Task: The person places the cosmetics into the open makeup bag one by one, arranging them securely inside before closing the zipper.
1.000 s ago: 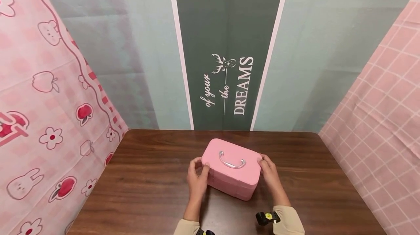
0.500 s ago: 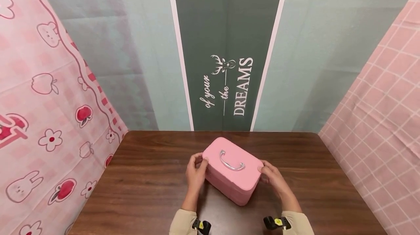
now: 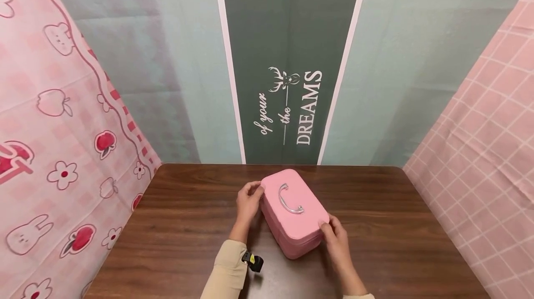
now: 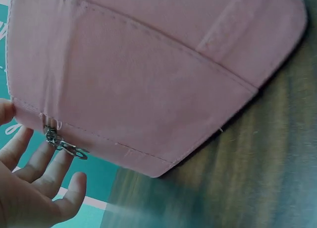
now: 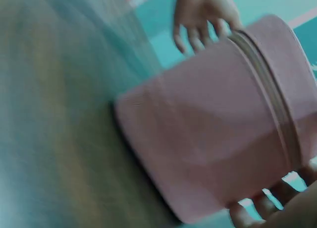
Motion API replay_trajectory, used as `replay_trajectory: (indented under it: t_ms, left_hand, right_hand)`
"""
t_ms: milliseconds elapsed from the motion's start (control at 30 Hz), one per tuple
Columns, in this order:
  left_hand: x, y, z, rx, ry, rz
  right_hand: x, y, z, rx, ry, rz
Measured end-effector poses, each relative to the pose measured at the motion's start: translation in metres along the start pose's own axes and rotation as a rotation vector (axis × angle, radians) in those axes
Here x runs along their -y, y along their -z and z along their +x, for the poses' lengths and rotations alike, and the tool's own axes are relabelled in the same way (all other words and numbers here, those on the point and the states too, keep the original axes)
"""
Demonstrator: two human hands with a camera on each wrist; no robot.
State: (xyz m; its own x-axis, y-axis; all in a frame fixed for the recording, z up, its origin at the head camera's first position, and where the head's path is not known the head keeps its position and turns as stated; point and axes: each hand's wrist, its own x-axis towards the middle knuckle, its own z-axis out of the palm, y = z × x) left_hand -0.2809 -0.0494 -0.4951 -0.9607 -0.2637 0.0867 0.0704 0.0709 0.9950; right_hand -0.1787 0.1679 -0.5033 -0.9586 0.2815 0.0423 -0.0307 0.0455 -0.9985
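A pink cosmetic case (image 3: 298,227) with rounded corners sits on the table, its lid closed and turned at an angle. On its lid is a curved silver handle (image 3: 289,200). My left hand (image 3: 248,200) grips the far left corner, thumb at the lid's edge. Metal zipper pulls (image 4: 64,144) hang beside its fingers in the left wrist view. With thumb on the lid and fingers down the side, my right hand (image 3: 338,241) holds the near right corner. The right wrist view shows the zipper (image 5: 265,79) running round the case below the lid.
The brown wood-grain table (image 3: 187,229) extends on both sides of the case. Behind it hangs a green curtain (image 3: 288,21) with white lettering. Pink patterned cloth (image 3: 62,141) borders the left, and pink checked cloth (image 3: 479,150) the right.
The case has turned clockwise as seen from above, both hands staying at its corners. My left hand has moved slightly farther away, while my right hand has come nearer.
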Motion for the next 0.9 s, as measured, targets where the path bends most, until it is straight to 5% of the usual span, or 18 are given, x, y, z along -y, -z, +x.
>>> replay_trajectory:
  t_ms: [200,467,900]
  left_hand:
    - [-0.002,-0.007,0.015,0.058,0.067,-0.067]
    - [-0.002,-0.011,0.024,0.096,0.148,-0.057]
    - [-0.003,-0.017,0.019,0.066,0.089,-0.076]
  right_hand:
    - [-0.009,-0.019,-0.018,-0.15,0.075,-0.122]
    - [-0.008,-0.031,-0.03,-0.171,0.057,-0.117]
    - [-0.007,-0.032,-0.031,-0.168,0.039,-0.105]
